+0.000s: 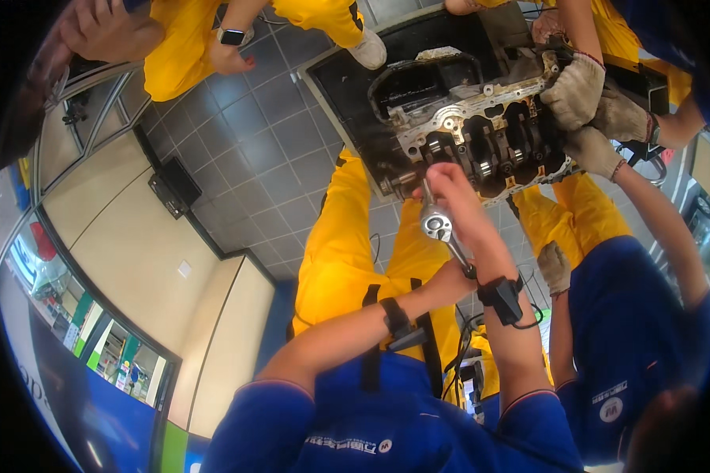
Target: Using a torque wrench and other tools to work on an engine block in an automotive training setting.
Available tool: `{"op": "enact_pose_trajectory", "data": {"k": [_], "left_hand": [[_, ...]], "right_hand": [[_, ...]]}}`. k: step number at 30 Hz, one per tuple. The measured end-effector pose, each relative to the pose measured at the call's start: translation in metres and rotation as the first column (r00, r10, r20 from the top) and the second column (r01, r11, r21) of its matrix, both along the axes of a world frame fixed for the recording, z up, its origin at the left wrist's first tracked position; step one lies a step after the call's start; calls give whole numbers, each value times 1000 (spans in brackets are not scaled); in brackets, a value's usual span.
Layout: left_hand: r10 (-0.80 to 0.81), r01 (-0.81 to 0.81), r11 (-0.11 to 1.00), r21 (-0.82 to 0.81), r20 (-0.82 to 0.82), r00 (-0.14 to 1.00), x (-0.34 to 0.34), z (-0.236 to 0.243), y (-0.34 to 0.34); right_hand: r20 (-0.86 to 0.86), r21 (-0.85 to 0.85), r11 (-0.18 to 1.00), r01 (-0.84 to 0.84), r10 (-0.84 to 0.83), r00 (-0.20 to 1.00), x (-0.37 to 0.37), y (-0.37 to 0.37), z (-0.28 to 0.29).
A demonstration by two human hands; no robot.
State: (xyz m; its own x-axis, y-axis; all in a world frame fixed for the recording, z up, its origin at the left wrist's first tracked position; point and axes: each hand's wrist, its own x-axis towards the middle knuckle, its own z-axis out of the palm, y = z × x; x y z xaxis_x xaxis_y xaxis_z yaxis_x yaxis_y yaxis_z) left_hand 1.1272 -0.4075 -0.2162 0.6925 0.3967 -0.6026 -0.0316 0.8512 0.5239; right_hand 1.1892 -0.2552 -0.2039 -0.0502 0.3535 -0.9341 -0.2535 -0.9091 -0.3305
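Observation:
A silver ratchet wrench (436, 224) slants between my two hands, with its round head up toward an engine block (481, 130). My right hand (459, 199) is closed around the tool just above the ratchet head, near the block's lower left corner. At the lower end of the handle is my left hand (452, 282), closed there; my right forearm hides part of its fingers. Bare metal edges and a row of dark openings with shiny round surfaces show on the block. Where the tool's far end meets the block is hard to make out.
Gloved hands of co-workers, one glove (573, 91) among them, rest on the block's right end. The block lies on a black tray-like surface (335, 98). A person with a watch (231, 37) stands at the far left. Grey floor tiles (248, 118) and a beige cabinet (126, 229) lie left.

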Motion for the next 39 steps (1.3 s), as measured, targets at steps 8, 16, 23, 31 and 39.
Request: {"op": "enact_pose_trajectory", "data": {"k": [8,16,23,31,39], "left_hand": [[-28,40,995,93,-128,991,-17,8,1],[-344,380,922,76,-289,893,-25,-3,-20],[-129,279,830,483,-320,938,-23,4,-27],[-345,393,917,72,-353,870,-33,18,38],[-466,589,803,98,-513,721,-44,23,54]], "right_hand": [[-127,-302,952,43,-85,988,-7,0,-44],[-247,-381,915,134,-241,939,-24,4,-11],[-99,-162,918,362,-380,920,-10,3,9],[-258,-150,897,417,-442,859,38,7,-29],[-648,-358,786,503,-598,472,64,-14,-60]]}}
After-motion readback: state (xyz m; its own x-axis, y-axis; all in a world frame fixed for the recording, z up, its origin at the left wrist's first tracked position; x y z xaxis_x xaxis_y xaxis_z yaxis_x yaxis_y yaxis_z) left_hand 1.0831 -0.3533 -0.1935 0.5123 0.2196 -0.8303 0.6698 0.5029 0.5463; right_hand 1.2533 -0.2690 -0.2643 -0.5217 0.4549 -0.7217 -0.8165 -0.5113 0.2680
